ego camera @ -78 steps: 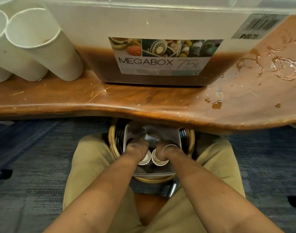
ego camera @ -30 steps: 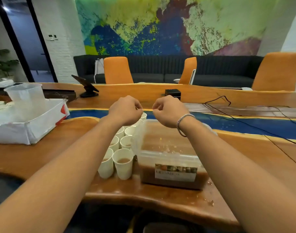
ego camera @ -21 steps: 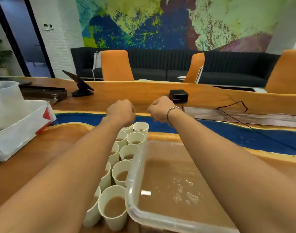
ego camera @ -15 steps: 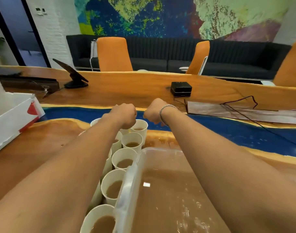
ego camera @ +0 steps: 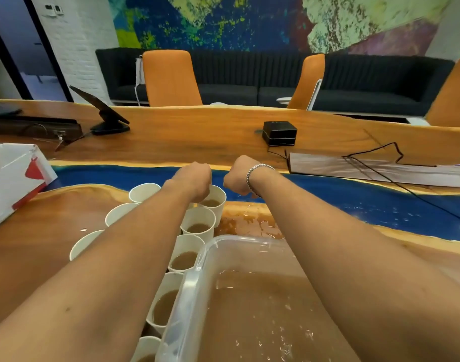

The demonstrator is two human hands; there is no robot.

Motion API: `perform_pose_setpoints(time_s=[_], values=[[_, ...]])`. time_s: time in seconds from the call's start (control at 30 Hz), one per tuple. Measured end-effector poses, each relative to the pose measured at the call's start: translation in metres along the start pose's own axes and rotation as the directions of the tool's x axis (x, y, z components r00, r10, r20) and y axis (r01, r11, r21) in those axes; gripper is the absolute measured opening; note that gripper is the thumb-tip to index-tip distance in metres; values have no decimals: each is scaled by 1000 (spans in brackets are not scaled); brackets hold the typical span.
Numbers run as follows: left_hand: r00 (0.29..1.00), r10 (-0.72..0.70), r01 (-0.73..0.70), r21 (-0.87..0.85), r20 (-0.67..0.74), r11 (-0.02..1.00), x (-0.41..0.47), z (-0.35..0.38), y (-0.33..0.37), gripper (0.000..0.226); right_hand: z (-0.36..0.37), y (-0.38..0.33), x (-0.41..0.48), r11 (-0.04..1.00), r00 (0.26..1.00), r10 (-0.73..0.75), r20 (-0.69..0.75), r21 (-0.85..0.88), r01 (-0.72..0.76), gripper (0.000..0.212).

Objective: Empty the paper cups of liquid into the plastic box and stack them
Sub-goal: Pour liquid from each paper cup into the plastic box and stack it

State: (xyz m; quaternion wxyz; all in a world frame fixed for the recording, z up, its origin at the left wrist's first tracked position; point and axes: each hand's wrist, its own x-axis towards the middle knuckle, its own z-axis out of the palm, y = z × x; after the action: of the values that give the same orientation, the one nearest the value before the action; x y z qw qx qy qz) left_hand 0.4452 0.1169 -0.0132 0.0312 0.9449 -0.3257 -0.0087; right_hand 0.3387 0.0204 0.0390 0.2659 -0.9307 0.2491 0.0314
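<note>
Reaching hand: the left hand (ego camera: pixel 194 181) is down over the far cup (ego camera: pixel 216 202), with its fingers curled under. It sits right at the rim. The fingers are hidden, so I cannot tell if it has hold of the cup.
Other hand: the right hand (ego camera: pixel 236 178) is curled in a fist just beside the left one, above the blue strip (ego camera: pixel 354 194) of the table (ego camera: pixel 40 231). I see nothing in it.
Cups: the paper cups (ego camera: pixel 197 223) stand in two rows on the table, left of the box. The row next to the box has brown drink in it. The other row is partly behind the arm, and I cannot see inside those.
Box: the clear plastic box (ego camera: pixel 194 278) is near the person and holds a lot of brown drink (ego camera: pixel 262 309).
How a cup will feel: I think each one is light, thin and soft. A hard squeeze would bend it and push the drink out. Wet paper may be slippery too.
Where to hold: round the middle of the side looks best, thumb on one side and fingers on the other, held gently.
Watch out: the cups stand very close together, so a straight lift up seems safest. The wet patch (ego camera: pixel 249 223) past the box shows how easily this drink spills.
</note>
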Motion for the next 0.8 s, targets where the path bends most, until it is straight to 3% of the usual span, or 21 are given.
perform_pose_setpoints(time_s=[0.23, 0.33, 0.47, 0.67, 0.8], values=[[992, 2, -6, -31, -127, 999, -16, -53, 16, 20, -27, 11, -27, 996, 995, -23, -99, 89, 31, 19], [985, 11, -30, -107, -170, 994, -25, -86, 28, 16, -39, 20, -45, 988, 998, -28, -61, 151, 37, 26], [982, 73, -107, -192, -176, 976, -49, -127, 55, 11, -49, 33, -76, 940, 994, -107, -26, 322, 110, 56], [971, 179, -210, -199, -161, 957, -106, -171, 100, 14, -54, 43, -136, 810, 964, -142, -227, 533, 245, 68], [969, 206, -238, -293, -135, 926, -147, -186, 119, 17, -55, 49, -174, 704, 934, -123, -335, 633, 320, 70]])
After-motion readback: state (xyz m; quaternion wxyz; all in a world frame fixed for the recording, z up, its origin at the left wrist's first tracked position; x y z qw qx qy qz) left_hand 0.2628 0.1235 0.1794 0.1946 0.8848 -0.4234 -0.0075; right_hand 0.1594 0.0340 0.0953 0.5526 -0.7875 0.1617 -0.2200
